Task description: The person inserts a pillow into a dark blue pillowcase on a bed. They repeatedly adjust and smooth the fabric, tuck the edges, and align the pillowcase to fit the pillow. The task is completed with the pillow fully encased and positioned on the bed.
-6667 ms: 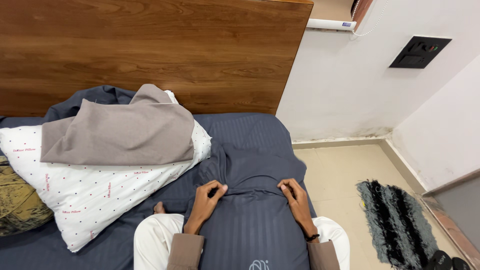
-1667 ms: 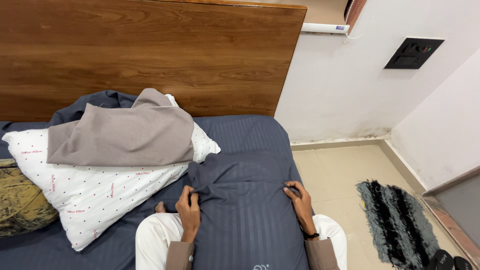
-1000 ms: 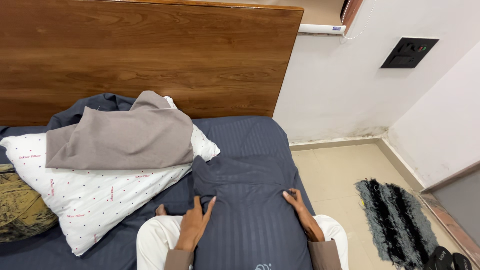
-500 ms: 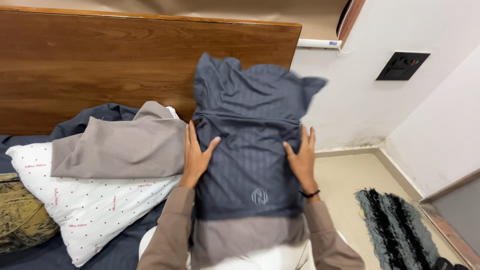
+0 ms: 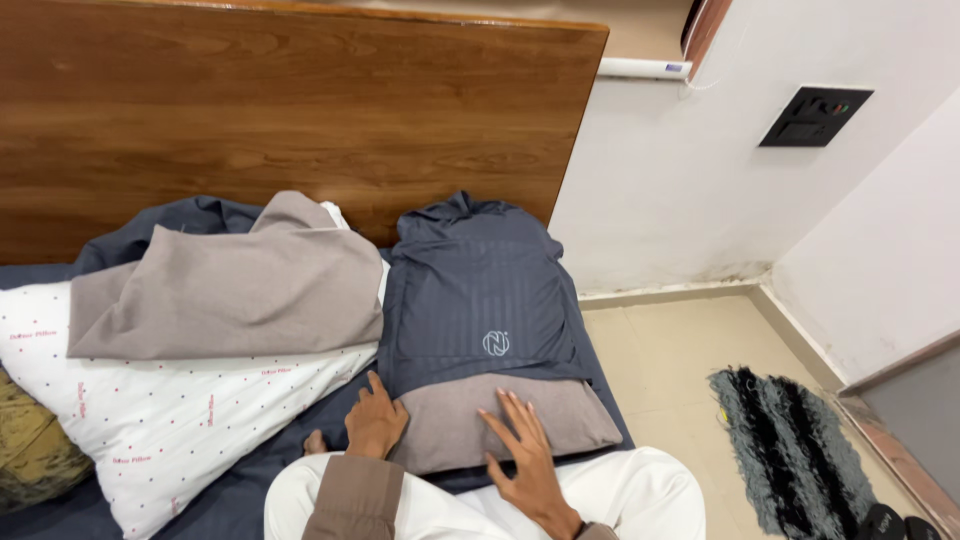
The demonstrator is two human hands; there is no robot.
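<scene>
A pillow [image 5: 480,300] in a dark blue striped cover lies on the bed against the wooden headboard [image 5: 300,110]. Its near end [image 5: 500,420] is bare grey-brown, outside the cover. My left hand [image 5: 375,422] is curled against the near left corner of that grey end. My right hand [image 5: 525,450] lies flat on the grey end, fingers spread. To the left, a white dotted pillow [image 5: 170,400] lies with a grey-brown cloth [image 5: 230,280] draped over it. My knees in white trousers [image 5: 450,505] are at the bottom of the view.
A dark blue sheet [image 5: 230,490] covers the bed. A yellow patterned cushion [image 5: 35,450] is at the far left. Right of the bed lie a beige tiled floor [image 5: 660,360], a black and grey shaggy mat [image 5: 790,450] and black sandals [image 5: 890,522]. A switch panel [image 5: 815,115] hangs on the white wall.
The covered pillow, held upright between both hands half a second ago, now lies flat by the headboard. Both hands have dropped to its uncovered near end.
</scene>
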